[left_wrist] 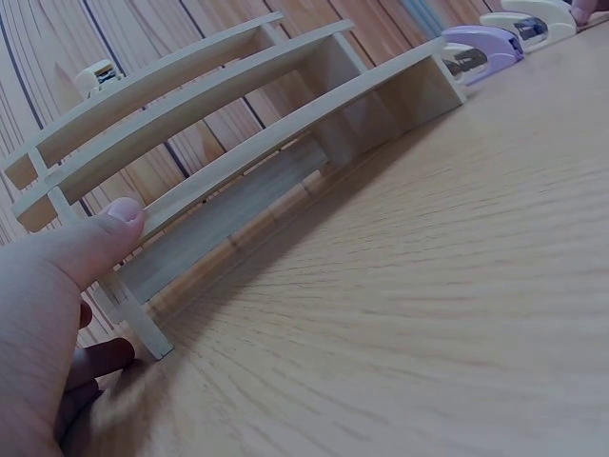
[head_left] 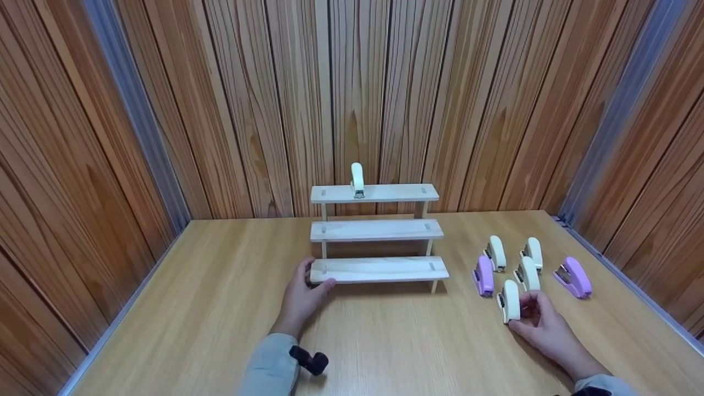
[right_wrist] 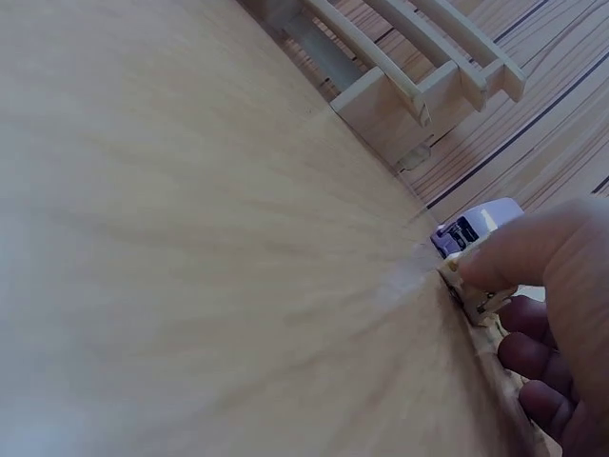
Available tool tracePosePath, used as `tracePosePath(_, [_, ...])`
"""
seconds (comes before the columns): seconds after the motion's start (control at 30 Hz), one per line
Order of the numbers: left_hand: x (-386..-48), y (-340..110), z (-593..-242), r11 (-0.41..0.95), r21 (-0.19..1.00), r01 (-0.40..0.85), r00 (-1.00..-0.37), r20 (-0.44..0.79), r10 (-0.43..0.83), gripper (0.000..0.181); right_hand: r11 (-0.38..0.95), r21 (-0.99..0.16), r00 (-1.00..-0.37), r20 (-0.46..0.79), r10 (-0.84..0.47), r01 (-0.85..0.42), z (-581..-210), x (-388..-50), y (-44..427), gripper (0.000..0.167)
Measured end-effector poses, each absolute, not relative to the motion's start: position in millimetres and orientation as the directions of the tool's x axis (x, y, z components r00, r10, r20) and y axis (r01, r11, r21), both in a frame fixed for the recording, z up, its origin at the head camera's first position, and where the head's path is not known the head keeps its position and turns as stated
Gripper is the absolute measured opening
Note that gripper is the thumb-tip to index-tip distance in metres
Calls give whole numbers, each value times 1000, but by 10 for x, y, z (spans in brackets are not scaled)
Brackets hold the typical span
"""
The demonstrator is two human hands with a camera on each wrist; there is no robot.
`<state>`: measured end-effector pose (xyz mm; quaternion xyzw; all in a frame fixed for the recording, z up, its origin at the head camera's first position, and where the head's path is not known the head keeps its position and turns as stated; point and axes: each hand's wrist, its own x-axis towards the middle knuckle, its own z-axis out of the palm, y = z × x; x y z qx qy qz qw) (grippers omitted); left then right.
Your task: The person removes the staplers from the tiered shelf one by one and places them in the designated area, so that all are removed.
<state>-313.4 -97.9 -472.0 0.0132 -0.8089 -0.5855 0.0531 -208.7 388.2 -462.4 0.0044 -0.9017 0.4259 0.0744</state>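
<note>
A three-tier wooden display shelf (head_left: 379,269) stands on the table, with a white stapler (head_left: 357,179) upright on its top board. My left hand (head_left: 301,294) grips the left end of the lowest board. In the left wrist view the thumb (left_wrist: 119,214) lies against the board's edge, other fingers by the side support. At the right, my right hand (head_left: 547,327) pinches the nearest white stapler (head_left: 510,301) near its base. The right wrist view shows that stapler largely covered by the thumb. Just behind it are another white stapler (head_left: 528,273) and a purple stapler (head_left: 484,276).
Two more white staplers stand farther back, one on the left (head_left: 496,253) and one on the right (head_left: 532,253). A second purple stapler (head_left: 573,278) sits at the far right. Wood-grain panels (head_left: 264,110) enclose the table (head_left: 220,308) at the back and sides.
</note>
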Motion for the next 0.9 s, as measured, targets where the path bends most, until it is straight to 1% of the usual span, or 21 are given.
tracePosePath(0.27, [-3135,-978,-4718,321,946,40,-993,73,-92,84,622,-776,-987,156,32,-103,-4528,-2114,3895,61])
tracePosePath(0.4, [-3119,-989,-4747,324,944,58,-992,91,-88,84,630,-770,-982,177,58,-102,-4425,-2141,3850,58])
tracePosePath(0.53, [-3115,-990,-4765,323,945,44,-992,79,-97,85,599,-794,-974,203,103,-103,-4298,-2198,3788,55])
tracePosePath(0.63, [-3112,-993,-4773,321,947,29,-993,65,-100,86,584,-796,-958,269,104,-160,-4223,-2259,3730,50])
tracePosePath(0.77, [-3115,-999,-4761,322,946,44,-993,78,-92,86,582,-775,-932,355,78,-246,-4147,-2350,3629,46])
tracePosePath(0.9, [-3130,-980,-4743,328,943,59,-993,90,-82,86,543,-800,-932,353,82,-255,-4098,-2431,3512,45])
